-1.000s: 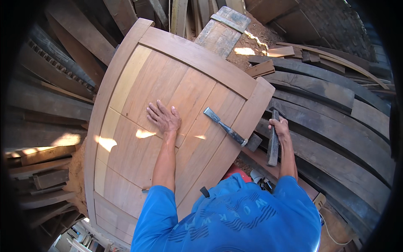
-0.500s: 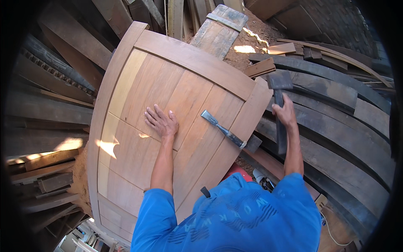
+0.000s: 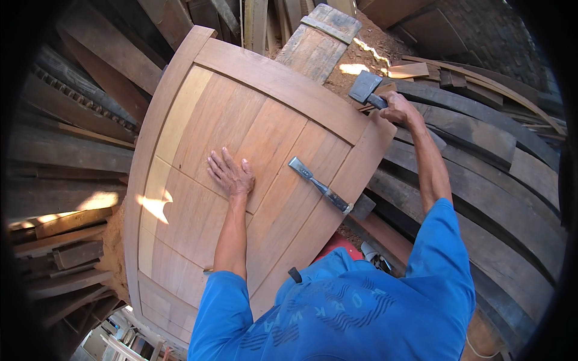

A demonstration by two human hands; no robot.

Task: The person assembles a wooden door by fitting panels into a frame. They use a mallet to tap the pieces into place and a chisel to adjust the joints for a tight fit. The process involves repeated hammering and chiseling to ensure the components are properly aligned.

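A large framed wooden door panel [image 3: 229,114] lies flat before me. My left hand [image 3: 232,173] rests on its middle boards, palm down with the fingers spread. Above the panel's far right corner, my right hand [image 3: 398,109] is wrapped round the handle of a mallet [image 3: 365,88] with a dark, blocky head pointing left. Most of the handle is hidden by my fingers. Between my hands a chisel [image 3: 319,185] lies on the panel, its flat blade toward the far left and its dark handle at the right frame piece.
Long dark planks [image 3: 475,168] are stacked along the right side. More boards [image 3: 72,150] crowd the left. A worn plank [image 3: 319,45] extends beyond the far edge. Sawdust [image 3: 113,253] is heaped at the left edge, and something red [image 3: 340,243] shows near my shirt.
My right hand has swung the mallet forward and left, from beside the panel to its far right corner; the mallet's head now points left. My left hand and the chisel stay put.
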